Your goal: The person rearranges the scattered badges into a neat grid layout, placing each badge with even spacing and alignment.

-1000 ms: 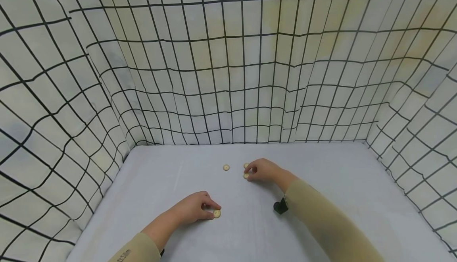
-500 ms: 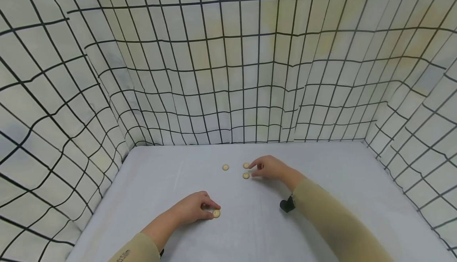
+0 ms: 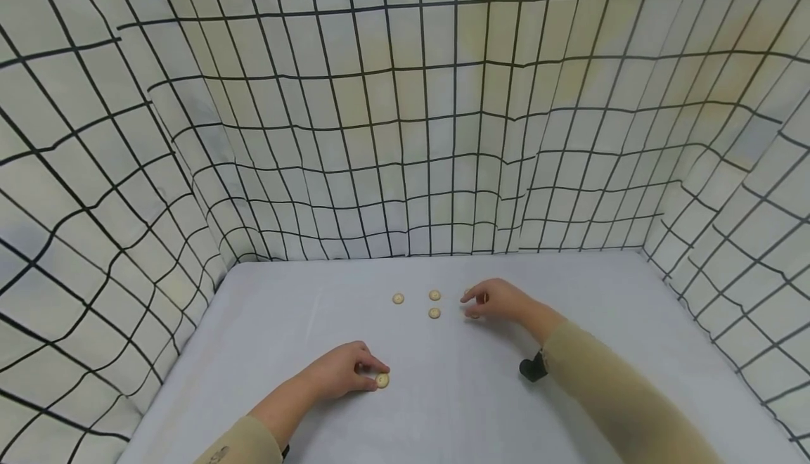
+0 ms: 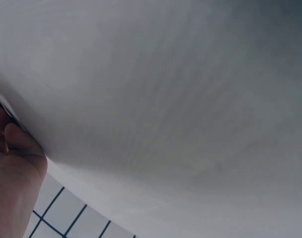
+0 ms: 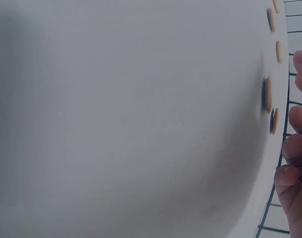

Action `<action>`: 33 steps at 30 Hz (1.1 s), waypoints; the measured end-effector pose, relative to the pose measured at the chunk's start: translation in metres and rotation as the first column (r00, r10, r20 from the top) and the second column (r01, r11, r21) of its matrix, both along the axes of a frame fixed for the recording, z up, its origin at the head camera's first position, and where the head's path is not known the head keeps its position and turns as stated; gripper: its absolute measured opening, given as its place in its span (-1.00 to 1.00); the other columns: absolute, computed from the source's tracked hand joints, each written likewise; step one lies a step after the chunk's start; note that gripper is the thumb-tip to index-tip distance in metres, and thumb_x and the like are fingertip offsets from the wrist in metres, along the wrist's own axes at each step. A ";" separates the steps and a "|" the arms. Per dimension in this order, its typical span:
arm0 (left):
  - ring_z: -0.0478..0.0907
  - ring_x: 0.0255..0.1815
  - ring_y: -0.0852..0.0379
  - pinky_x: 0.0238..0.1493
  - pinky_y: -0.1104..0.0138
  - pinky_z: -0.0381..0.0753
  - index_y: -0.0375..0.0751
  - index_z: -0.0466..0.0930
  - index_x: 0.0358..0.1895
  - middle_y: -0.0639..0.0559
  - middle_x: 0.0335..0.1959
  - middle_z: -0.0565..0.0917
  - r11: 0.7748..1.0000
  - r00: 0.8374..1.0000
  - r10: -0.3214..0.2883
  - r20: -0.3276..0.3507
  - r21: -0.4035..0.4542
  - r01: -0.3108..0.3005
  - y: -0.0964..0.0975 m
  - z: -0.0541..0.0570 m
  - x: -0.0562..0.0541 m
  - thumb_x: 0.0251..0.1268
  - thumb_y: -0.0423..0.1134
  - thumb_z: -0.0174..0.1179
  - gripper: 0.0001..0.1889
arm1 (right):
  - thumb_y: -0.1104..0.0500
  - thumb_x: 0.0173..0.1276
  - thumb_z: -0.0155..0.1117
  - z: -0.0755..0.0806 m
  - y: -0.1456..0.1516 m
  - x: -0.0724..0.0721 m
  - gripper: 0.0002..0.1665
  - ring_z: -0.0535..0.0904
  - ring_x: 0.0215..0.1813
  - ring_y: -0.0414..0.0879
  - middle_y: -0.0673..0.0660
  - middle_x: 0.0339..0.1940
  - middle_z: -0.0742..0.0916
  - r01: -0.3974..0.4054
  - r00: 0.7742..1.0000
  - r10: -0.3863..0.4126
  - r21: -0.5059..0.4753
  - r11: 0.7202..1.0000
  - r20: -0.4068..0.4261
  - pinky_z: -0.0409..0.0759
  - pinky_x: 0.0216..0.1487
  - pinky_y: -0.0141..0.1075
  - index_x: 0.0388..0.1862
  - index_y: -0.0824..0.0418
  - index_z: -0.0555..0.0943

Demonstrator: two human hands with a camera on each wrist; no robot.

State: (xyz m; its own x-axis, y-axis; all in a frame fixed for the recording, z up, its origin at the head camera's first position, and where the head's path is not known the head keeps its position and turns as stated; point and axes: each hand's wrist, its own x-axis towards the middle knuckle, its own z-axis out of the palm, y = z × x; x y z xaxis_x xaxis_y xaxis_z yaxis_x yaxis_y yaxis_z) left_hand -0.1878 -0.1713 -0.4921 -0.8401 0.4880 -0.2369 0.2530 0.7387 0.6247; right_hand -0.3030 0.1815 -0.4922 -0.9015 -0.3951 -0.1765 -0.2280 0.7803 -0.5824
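In the head view, my left hand (image 3: 344, 371) pinches a pale yellow round button (image 3: 382, 380) between thumb and index finger, low over the white table. My right hand (image 3: 500, 300) is farther back on the right, thumb and index finger apart. It partly covers two more pale buttons, a rear one (image 3: 468, 292) and a front one (image 3: 475, 316). The right wrist view shows its loosely bent fingers (image 5: 294, 148) beside several buttons, with a nearby button (image 5: 268, 94) lying on the cloth. The left wrist view catches only part of the left hand (image 4: 17, 153); its button is hidden there.
Left of the right hand lie a rear button (image 3: 434, 295), one in front of it (image 3: 434, 313) and another farther left (image 3: 398, 299). White cloth covers the table (image 3: 304, 302). White curtains with a black grid (image 3: 380, 133) stand behind and on both sides.
My right hand has moved right, away from two buttons it was beside, uncovering them fully. Two others now show partly behind its fingers. The left hand keeps its place, still pinching its button.
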 end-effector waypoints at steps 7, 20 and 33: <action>0.39 -0.31 0.22 -0.22 0.30 0.41 0.14 0.79 -0.07 0.24 -0.30 0.52 1.000 1.000 0.004 -0.009 -0.018 -0.004 0.000 0.001 0.000 0.13 -0.16 0.46 -0.73 | -0.10 0.19 0.50 -0.003 0.014 0.002 -0.68 0.47 -0.24 -0.12 -0.07 -0.33 0.63 0.012 1.000 -0.011 0.020 1.000 -0.011 0.44 -0.23 -0.22 -0.06 -0.14 0.76; 0.37 -0.32 0.22 -0.26 0.30 0.37 0.17 0.78 -0.07 0.27 -0.30 0.52 1.000 1.000 0.000 -0.027 -0.013 0.000 -0.001 -0.002 0.002 0.12 -0.10 0.47 -0.73 | -0.03 0.17 0.52 -0.011 0.020 0.006 -0.68 0.47 -0.21 -0.12 -0.08 -0.31 0.63 0.042 0.999 -0.043 0.029 0.999 0.009 0.45 -0.15 -0.18 -0.06 -0.17 0.75; 0.36 -0.34 0.29 -0.26 0.35 0.38 0.17 0.78 -0.07 0.31 -0.32 0.51 1.000 0.994 -0.019 -0.105 -0.024 0.016 0.000 -0.005 0.005 0.12 -0.06 0.47 -0.73 | -0.01 0.20 0.50 -0.011 0.017 0.003 -0.72 0.50 -0.17 -0.15 -0.13 -0.24 0.67 0.022 1.000 -0.022 0.021 1.000 -0.005 0.48 -0.06 -0.16 -0.07 -0.15 0.76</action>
State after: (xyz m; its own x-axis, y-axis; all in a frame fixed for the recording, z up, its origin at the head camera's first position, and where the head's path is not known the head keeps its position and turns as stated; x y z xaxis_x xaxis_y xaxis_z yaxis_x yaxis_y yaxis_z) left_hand -0.1823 -0.1710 -0.4972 -0.8523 0.4983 -0.1592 0.3294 0.7477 0.5766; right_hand -0.2999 0.1983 -0.5033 -0.9110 -0.3711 -0.1798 -0.2132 0.7971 -0.5650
